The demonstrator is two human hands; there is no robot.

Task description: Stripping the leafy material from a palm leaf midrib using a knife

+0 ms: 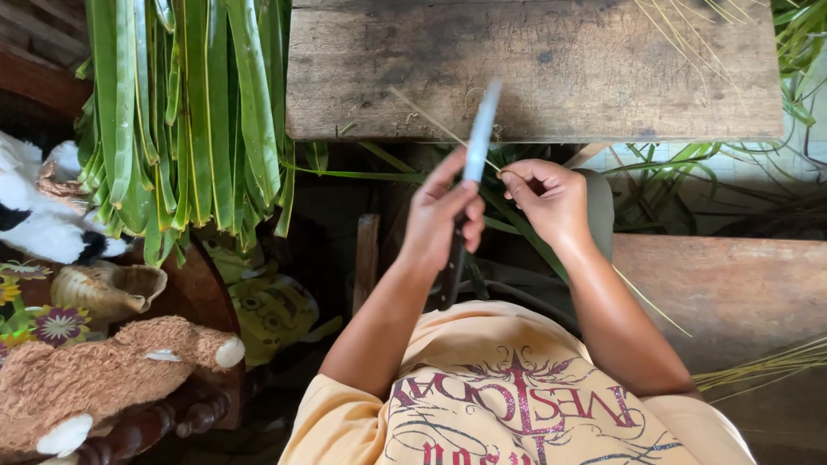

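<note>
Seen from the head camera, a long knife with a pale, motion-blurred blade and a dark handle (472,164) is gripped in the left hand (445,217), whose fingers are closed around the handle so that the blade is pointed up and away toward the edge of a weathered, grey-brown wooden bench plank (551,69). Just beside the blade, the right hand (546,196) is curled shut, with a thin, pale straw-coloured leaf midrib (439,125) pinched between thumb and forefinger; the strip is stretched from the fingertips up and leftward across the plank's near edge, and it is crossed by the blade close to the fingers. The two hands are held near each other, above the lap and below the plank. A thick bundle of long, flat green palm leaves (185,112) is hung to the left of the plank, well apart from the hands, its tips trailing down toward a dark wooden chair. On that chair, at the lower left, a brown plush toy with white paws (121,370), a small woven straw basket (108,288) and a black-and-white plush toy (34,215) are laid. A peach-coloured printed shirt (508,396) is worn by the person. More loose pale midribs (758,366) are scattered at the right, over a second worn wooden board (732,293).
</note>
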